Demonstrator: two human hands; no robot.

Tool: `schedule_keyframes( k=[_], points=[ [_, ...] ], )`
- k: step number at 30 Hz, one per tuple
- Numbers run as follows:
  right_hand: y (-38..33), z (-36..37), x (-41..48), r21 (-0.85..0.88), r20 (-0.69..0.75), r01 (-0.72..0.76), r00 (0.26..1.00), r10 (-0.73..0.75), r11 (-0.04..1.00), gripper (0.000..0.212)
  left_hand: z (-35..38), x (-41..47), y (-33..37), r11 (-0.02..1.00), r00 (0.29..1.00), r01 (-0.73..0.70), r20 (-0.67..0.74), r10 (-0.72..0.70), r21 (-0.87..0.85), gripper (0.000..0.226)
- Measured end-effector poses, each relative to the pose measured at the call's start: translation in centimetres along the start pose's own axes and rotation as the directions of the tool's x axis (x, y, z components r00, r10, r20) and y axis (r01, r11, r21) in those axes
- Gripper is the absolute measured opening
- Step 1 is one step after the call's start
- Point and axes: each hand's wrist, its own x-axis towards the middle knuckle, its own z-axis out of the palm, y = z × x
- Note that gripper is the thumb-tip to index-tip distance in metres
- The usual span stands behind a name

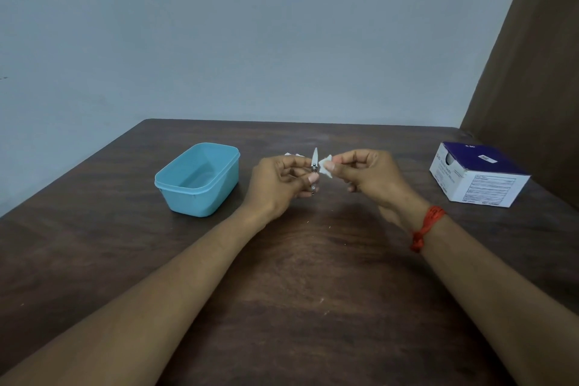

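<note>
My left hand [282,182] grips a small metal tool [314,163] that looks like a nail clipper, its pointed end standing up above my thumb. My right hand [372,177] pinches a small white swab [326,164] between thumb and fingers, right beside the tool's upper part. Both hands hover above the middle of the dark wooden table [300,276]. Whether the swab touches the metal is unclear.
A light blue plastic tub [175,189] stands open on the left of the table. A white and purple cardboard box [476,175] sits at the right edge. A scrap of white wrapper [293,154] lies behind my left hand. A brown curtain [532,88] hangs at the right.
</note>
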Motion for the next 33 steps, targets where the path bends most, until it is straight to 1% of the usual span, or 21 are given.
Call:
schedule_keyframes(
  k=[4,7,9,13,15,18,20,22,24,26,28,29,31,33],
  points=[
    [0.23,0.44,-0.12,-0.042,-0.005,-0.009,1.0,0.009,0.999,0.012,0.02,-0.2,0.12,0.993,0.998,-0.066,0.016,0.065,0.093,0.029],
    [0.28,0.51,-0.11,-0.062,0.003,-0.012,1.0,0.012,0.998,0.013,-0.16,-0.26,0.31,0.985,0.996,-0.087,0.026,0.084,0.148,0.032],
    [0.36,0.58,-0.14,-0.058,-0.003,-0.014,1.0,0.014,0.998,0.014,-0.16,-0.34,0.4,0.986,0.996,-0.082,0.036,0.078,0.142,0.032],
    [0.38,0.49,0.1,-0.039,-0.087,0.018,0.996,-0.022,0.999,0.016,0.11,-0.52,0.34,0.993,0.998,-0.053,0.044,0.049,0.108,0.029],
    [0.48,0.32,0.13,-0.066,-0.057,0.046,0.997,-0.049,0.997,0.015,0.19,-0.54,0.28,0.994,0.998,-0.04,0.055,0.035,0.1,0.03],
    [0.82,0.5,-0.12,-0.167,0.024,0.057,0.998,-0.054,0.984,0.018,0.15,-0.46,0.17,0.999,0.999,-0.006,0.049,0.004,0.043,0.03],
    [0.89,0.71,-0.04,-0.186,-0.024,0.071,0.997,-0.076,0.98,0.018,0.14,-0.42,0.07,1.0,0.999,0.008,0.051,-0.01,0.026,0.029],
    [0.79,0.76,0.21,-0.135,-0.118,0.092,0.987,-0.108,0.987,0.017,0.2,-0.47,0.01,1.0,0.997,0.022,0.067,-0.023,0.014,0.028],
    [0.67,0.59,0.4,-0.096,-0.159,0.103,0.98,-0.118,0.99,0.016,0.3,-0.5,0.02,0.999,0.996,0.034,0.077,-0.034,0.012,0.028],
    [0.69,0.45,0.31,-0.104,-0.099,0.104,0.989,-0.115,0.989,0.016,0.32,-0.5,0.02,0.999,0.997,0.034,0.072,-0.035,0.013,0.028],
    [0.87,0.51,0.05,-0.162,-0.011,0.084,0.996,-0.087,0.983,0.017,0.27,-0.5,0.04,0.999,0.998,0.033,0.059,-0.034,0.02,0.029],
    [0.95,0.57,-0.05,-0.188,0.004,0.074,0.997,-0.075,0.979,0.018,0.23,-0.49,0.03,0.999,0.998,0.035,0.057,-0.036,0.021,0.029],
    [0.96,0.64,-0.01,-0.194,-0.037,0.076,0.996,-0.085,0.978,0.018,0.22,-0.45,0.01,0.999,0.997,0.04,0.063,-0.042,0.023,0.029],
    [0.84,0.56,0.28,-0.161,-0.121,0.103,0.985,-0.123,0.982,0.017,0.3,-0.42,0.0,0.999,0.996,0.045,0.077,-0.047,0.027,0.028]
  ],
)
